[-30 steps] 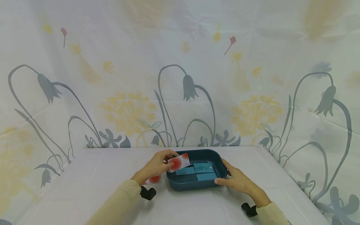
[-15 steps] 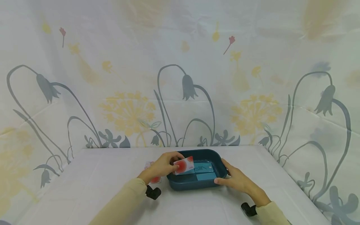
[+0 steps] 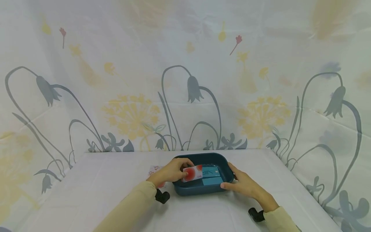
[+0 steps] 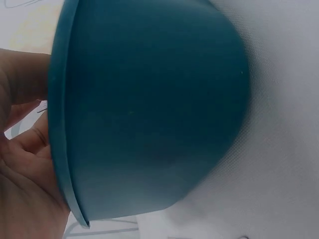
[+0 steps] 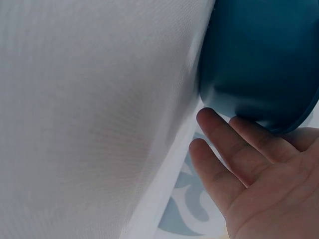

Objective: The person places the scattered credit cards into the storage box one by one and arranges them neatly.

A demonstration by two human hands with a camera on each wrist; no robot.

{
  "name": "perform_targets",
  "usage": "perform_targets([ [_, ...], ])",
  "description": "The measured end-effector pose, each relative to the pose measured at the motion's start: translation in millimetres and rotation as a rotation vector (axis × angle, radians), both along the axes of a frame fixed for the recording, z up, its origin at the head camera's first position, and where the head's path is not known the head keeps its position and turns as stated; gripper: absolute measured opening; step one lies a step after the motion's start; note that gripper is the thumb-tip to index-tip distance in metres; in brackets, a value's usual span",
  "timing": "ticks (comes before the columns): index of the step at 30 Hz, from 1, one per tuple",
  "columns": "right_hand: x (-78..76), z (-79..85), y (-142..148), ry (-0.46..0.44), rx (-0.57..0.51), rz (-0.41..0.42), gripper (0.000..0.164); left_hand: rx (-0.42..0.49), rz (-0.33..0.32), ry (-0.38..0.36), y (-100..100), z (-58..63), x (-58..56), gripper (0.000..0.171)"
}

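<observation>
The left hand (image 3: 170, 170) had moved its pinched card (image 3: 193, 173) toward four o'clock; the right hand (image 3: 245, 184) gripped the tray (image 3: 200, 190) at three o'clock.

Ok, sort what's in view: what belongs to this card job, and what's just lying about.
Belongs, by the look of it:
left hand
red-and-white card, held by it
teal tray
blue cards in the tray
right hand, at the tray's end
probably the partly hidden red-patterned cards beside the tray

Just around:
white tabletop
floral backdrop
black wrist gear

tray (image 3: 200, 190): hands (image 3: 171, 170) (image 3: 243, 184) block both ends | room to pass at mid-front
</observation>
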State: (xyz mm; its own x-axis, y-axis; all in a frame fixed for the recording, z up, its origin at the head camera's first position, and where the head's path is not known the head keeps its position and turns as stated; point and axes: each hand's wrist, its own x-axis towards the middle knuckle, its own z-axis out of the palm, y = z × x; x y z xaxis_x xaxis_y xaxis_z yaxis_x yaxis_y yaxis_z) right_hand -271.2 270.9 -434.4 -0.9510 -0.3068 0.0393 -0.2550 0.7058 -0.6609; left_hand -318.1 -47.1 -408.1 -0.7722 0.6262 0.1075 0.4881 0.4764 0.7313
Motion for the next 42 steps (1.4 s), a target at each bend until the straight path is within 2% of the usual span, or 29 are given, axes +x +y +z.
perform_targets([
  [7,-0.2,0.6,0.2,-0.001,0.021,-0.012,0.100,-0.033,-0.007,-0.024,4.6,1.9,-0.3,0.034],
  [14,-0.8,0.8,0.3,0.000,0.033,-0.004,0.100,-0.090,-0.005,-0.015,6.1,0.2,-1.7,0.034],
  [19,0.1,3.0,-0.3,-0.004,0.046,-0.003,0.101,-0.177,-0.016,0.065,7.4,-1.3,-2.2,0.032],
  [28,0.1,2.8,-0.6,0.003,0.039,-0.008,0.101,-0.374,0.016,0.239,10.8,1.2,0.2,0.030],
  [35,-0.4,3.2,-0.1,0.016,0.037,0.001,0.101,-0.403,0.006,0.255,12.4,1.8,0.3,0.029],
  [42,0.2,2.5,0.3,0.009,0.034,0.000,0.101,-0.430,0.012,0.256,14.1,-2.6,-0.7,0.029],
])
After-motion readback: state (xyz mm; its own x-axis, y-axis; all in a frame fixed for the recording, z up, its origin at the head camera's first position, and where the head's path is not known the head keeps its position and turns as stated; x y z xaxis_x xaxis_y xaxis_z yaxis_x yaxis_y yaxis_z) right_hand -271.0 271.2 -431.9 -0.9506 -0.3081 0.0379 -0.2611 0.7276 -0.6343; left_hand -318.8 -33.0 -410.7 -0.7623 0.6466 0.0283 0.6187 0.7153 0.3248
